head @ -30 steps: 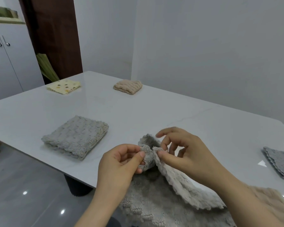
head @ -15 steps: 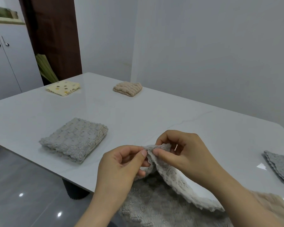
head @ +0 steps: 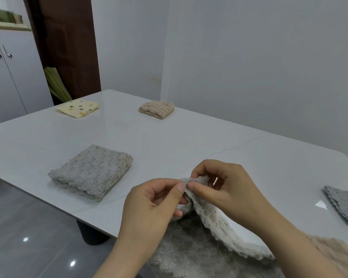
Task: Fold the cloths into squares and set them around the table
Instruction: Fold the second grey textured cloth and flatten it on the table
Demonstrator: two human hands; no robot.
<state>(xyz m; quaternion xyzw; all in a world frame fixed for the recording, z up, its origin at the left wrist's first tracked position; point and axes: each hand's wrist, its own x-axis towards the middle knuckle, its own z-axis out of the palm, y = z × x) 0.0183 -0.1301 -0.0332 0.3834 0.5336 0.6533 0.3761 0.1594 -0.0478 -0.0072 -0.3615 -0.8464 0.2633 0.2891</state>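
A fluffy grey cloth (head: 215, 233) hangs over the near edge of the white table (head: 169, 141). Both my hands hold its raised top corner close together. My left hand (head: 151, 205) pinches the edge between thumb and forefinger. My right hand (head: 225, 187) pinches the same corner from the right, fingers curled round the fabric. Folded squares lie on the table: a grey one (head: 92, 171) to the left, a beige one (head: 157, 109) at the back, a yellow dotted one (head: 78, 108) at the far left, a thin grey one (head: 344, 205) at the right edge.
Another beige cloth (head: 333, 255) lies under my right forearm at the lower right. White cabinet doors (head: 10, 73) and a dark wooden door (head: 68, 43) stand beyond the table's left end. Grey tiled floor (head: 28, 237) shows below the near table edge.
My hands have drawn the cloth corner tighter together; the loose fold that stood up between them a second ago is now gathered under my right fingers.
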